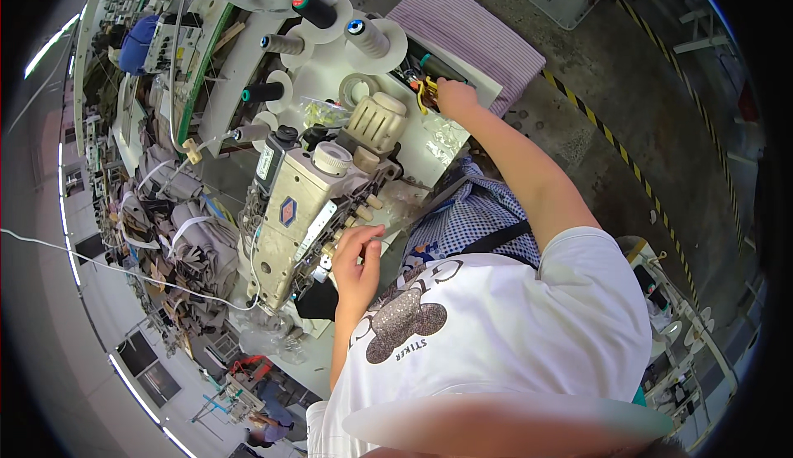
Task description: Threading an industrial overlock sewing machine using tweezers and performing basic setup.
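Observation:
My right hand [456,99] reaches out to the far end of the machine table, its fingers closed at a yellow-handled hand tool [425,93]. This tool sits among others in a dark tray [444,66]; its working end is hidden. Close to the front of a beige industrial sewing machine [293,202], my left hand [355,268] is raised with bent fingers and the thumb apart, and nothing shows in it. Black cloth [318,299] lies beneath the machine's needle end, beside my left wrist.
Thread cones, one grey [368,38] and one black [315,10], stand behind the machine. Striped pink fabric [471,37] is stacked past the tray. Bundles of grey-brown cut pieces [186,235] are piled left. A white cord [124,270] crosses the left side. Yellow-black tape [611,132] marks the floor.

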`<state>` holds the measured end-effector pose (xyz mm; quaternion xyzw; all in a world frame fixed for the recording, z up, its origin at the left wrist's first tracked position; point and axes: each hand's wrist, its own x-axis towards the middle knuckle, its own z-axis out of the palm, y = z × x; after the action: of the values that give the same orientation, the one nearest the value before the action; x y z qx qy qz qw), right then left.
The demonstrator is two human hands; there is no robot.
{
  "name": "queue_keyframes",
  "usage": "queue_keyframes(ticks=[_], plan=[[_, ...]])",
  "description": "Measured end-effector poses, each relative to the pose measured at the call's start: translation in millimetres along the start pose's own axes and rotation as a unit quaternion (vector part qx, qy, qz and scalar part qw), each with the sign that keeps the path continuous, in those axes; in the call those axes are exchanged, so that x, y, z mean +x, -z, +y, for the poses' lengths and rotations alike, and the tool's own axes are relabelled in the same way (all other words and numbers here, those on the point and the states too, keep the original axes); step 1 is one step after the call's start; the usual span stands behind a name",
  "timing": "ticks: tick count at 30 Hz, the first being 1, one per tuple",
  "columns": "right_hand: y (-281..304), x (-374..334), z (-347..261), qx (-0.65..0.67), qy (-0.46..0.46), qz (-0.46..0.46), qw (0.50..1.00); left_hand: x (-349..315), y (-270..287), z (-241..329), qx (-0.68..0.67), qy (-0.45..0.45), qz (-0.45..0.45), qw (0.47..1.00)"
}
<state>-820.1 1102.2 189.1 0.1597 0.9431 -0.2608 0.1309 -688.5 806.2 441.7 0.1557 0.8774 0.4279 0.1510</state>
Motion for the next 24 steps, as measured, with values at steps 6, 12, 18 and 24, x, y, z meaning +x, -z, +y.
queue_keyframes(ticks=[6, 12, 18, 24], plan=[[14, -30, 30, 0.144, -0.008, 0.046, 0.989, 8, -1, 0, 0.012, -0.027, -0.017, 0.999], [5, -79, 75, 0.624, -0.167, -0.155, 0.748, 16, -2, 1, 0.020, -0.001, -0.044, 0.999], [1, -98, 62, 0.734, -0.193, -0.232, 0.609, 24, -9, 5, 0.019, -0.003, -0.069, 0.997], [-3, -89, 24, 0.686, -0.262, -0.117, 0.669, 24, -10, 7, 0.030, -0.005, -0.081, 0.996]])
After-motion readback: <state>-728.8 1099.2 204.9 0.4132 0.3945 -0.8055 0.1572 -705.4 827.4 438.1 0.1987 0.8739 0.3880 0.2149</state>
